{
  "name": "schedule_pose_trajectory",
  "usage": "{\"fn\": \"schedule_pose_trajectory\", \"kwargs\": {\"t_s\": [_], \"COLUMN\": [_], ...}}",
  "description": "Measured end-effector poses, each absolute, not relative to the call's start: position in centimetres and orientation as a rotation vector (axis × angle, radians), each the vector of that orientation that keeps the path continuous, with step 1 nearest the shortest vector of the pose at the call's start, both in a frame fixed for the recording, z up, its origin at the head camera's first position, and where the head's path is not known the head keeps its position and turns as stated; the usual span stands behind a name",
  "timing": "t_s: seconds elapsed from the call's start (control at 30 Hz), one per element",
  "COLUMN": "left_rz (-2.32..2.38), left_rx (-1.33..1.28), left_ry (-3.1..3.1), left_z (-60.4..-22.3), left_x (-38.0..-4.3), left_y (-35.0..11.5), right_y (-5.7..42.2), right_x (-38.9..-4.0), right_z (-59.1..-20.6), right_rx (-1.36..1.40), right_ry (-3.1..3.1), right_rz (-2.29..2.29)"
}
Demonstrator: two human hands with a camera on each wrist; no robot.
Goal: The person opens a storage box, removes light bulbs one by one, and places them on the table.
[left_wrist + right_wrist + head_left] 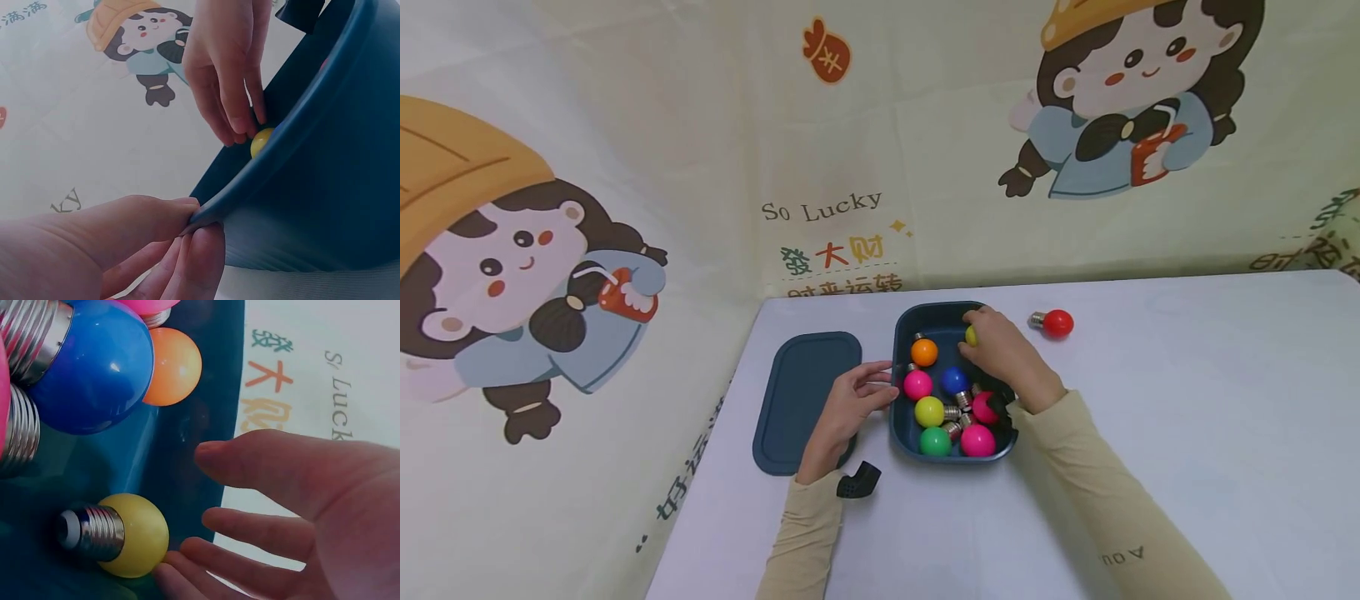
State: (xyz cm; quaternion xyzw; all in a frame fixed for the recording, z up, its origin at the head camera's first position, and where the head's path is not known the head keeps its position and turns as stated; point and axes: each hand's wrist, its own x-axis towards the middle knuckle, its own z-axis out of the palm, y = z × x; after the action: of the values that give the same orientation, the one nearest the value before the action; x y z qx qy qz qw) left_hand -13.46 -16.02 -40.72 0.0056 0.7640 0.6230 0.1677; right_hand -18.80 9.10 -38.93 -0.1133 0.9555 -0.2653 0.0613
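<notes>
A dark blue tub (946, 329) holds several coloured light bulbs with metal screw bases. My left hand (859, 398) is at its left side; in the left wrist view the thumb and fingers pinch the rim (300, 125). Over the tub's far right part reaches my right hand (1002, 350), its fingers pointing down inside. In the right wrist view those fingers are spread, and one fingertip meets a yellow bulb (139, 536) lying on its side. Closest to that bulb are a blue bulb (103, 369) and an orange bulb (175, 365).
A red bulb (1057, 324) lies on the white table (1187, 400), right of the tub. Flat on the left side is a dark blue lid (801, 392), partly behind the left hand. Pink, yellow and green bulbs (936, 442) crowd the tub's near end. A printed cloth (700, 125) hangs behind.
</notes>
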Motion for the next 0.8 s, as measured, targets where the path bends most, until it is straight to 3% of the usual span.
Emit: {"fn": "schedule_pose_trajectory", "kwargs": {"t_s": [0.8], "left_rz": [1.768], "left_rx": [0.068], "left_ry": [2.14], "left_z": [-40.3], "left_x": [-14.6], "left_y": [-16.6], "right_y": [8.4], "right_x": [-21.2], "right_z": [-39.8], "right_rx": [-0.441], "right_ry": [3.002], "right_rz": [-0.633]}}
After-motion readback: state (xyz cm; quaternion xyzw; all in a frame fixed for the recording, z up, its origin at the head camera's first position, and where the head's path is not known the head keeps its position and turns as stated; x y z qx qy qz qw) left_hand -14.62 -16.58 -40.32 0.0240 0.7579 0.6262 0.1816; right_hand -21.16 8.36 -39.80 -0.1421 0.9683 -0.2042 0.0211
